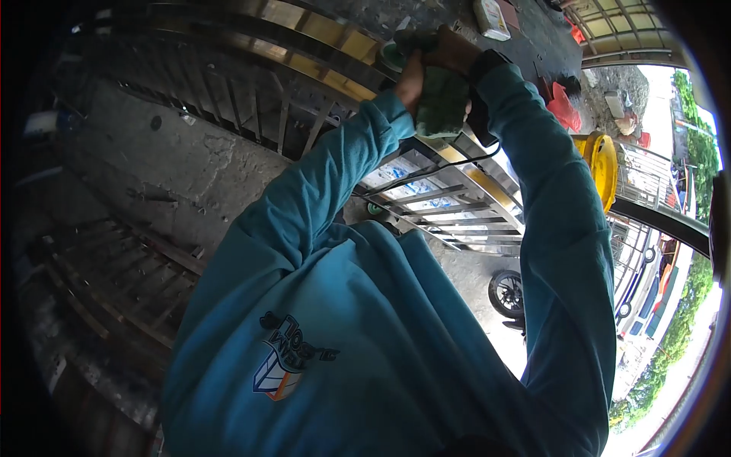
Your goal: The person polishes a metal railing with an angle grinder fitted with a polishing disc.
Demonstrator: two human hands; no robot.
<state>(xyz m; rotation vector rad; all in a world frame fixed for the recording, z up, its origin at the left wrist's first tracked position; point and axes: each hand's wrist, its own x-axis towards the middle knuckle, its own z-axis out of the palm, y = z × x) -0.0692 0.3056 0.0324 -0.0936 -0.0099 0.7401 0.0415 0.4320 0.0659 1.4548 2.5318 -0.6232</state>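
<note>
Both hands are at the upper middle, on a green power tool (pixel 442 103) with a round green part (pixel 392 56) at its left end. A black cable (pixel 457 161) hangs below it. My left hand (pixel 411 81) is closed against the tool's left side, its fingers partly hidden. My right hand (pixel 453 52), with a dark band at the wrist, bends over the tool's upper end; its fingers are partly hidden too. Under the tool runs a shiny metal frame (pixel 335 82) with parallel bars. Whether the round part touches the metal cannot be made out.
A white bottle (pixel 491 19) lies on the dark surface at the top. A red bag (pixel 562 107) and a yellow round object (pixel 601 169) are at the right. A wheel (pixel 506 293) is on the ground. More barred metalwork (pixel 122 266) stands at the left.
</note>
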